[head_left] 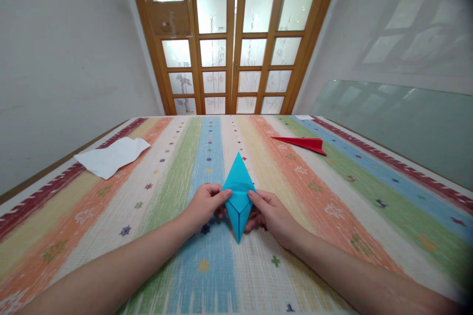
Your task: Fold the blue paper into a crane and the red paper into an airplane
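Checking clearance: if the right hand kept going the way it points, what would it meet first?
The right hand points inward-left and already pinches the blue folded paper; beyond it, probably the left hand, though depth is unclear.
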`<control>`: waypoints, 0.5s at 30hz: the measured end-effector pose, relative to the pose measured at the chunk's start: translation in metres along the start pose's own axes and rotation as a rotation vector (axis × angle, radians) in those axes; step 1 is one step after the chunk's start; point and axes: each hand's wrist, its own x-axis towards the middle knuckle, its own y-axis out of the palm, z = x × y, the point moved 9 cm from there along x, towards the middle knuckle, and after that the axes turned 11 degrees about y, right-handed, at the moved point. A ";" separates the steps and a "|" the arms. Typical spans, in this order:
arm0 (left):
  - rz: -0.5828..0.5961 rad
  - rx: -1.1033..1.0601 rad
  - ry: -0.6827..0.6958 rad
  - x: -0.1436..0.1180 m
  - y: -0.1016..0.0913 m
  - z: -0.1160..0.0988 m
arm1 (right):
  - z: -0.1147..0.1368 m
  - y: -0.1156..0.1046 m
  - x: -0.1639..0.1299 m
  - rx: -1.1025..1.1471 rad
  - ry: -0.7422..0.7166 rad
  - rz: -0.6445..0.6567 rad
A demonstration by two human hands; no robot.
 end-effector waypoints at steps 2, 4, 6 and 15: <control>-0.016 -0.016 -0.009 0.000 -0.001 0.001 | 0.001 0.000 0.000 0.035 -0.002 0.010; -0.011 -0.006 -0.001 0.000 -0.001 0.000 | 0.002 0.000 0.001 0.051 -0.003 0.008; -0.005 0.018 0.013 0.001 -0.001 -0.001 | 0.002 0.000 0.001 0.050 -0.002 0.009; -0.059 0.036 0.019 0.003 -0.010 0.001 | 0.004 -0.002 0.000 0.010 -0.012 -0.006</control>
